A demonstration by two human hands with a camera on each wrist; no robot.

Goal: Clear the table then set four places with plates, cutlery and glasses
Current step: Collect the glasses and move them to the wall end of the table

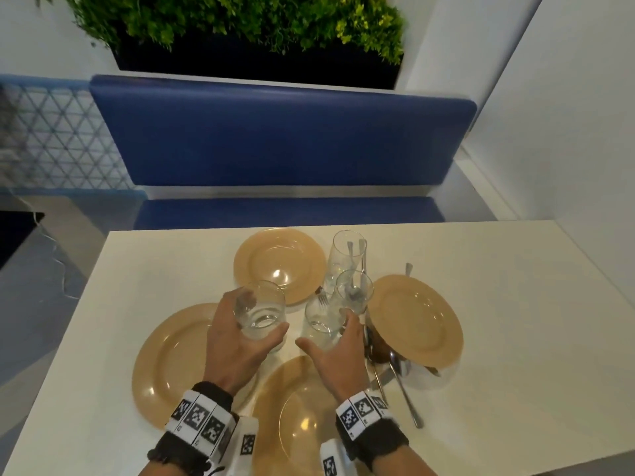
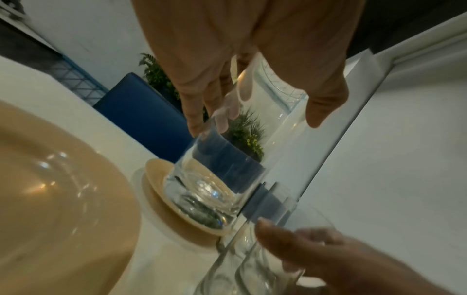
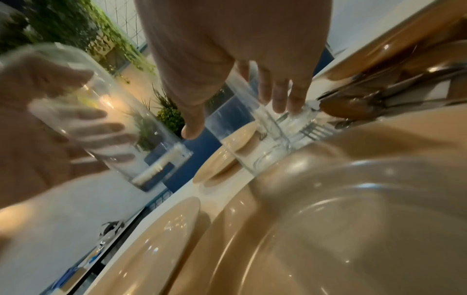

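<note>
My left hand point(image 1: 261, 314) grips a short clear glass point(image 1: 263, 324) and holds it tilted just above the white table point(image 1: 165, 269); the left wrist view shows thumb and fingers around that glass point(image 2: 215, 179). My right hand point(image 1: 324, 331) wraps a second short glass point(image 1: 318, 321) that stands on the table, fingers on its far side, thumb at its near side. Behind it stand two taller glasses point(image 1: 347, 259) point(image 1: 355, 290). Four tan plates lie around them: far point(image 1: 280, 264), left point(image 1: 171, 359), near point(image 1: 302, 420), right point(image 1: 415, 321).
Cutlery lies by the right plate: a spoon point(image 1: 403, 386), knives, and forks point(image 1: 323, 298) among the glasses. Part of it is hidden under the plate's edge. A blue bench point(image 1: 281, 139) runs along the table's far side, with a planter point(image 1: 240, 29) above.
</note>
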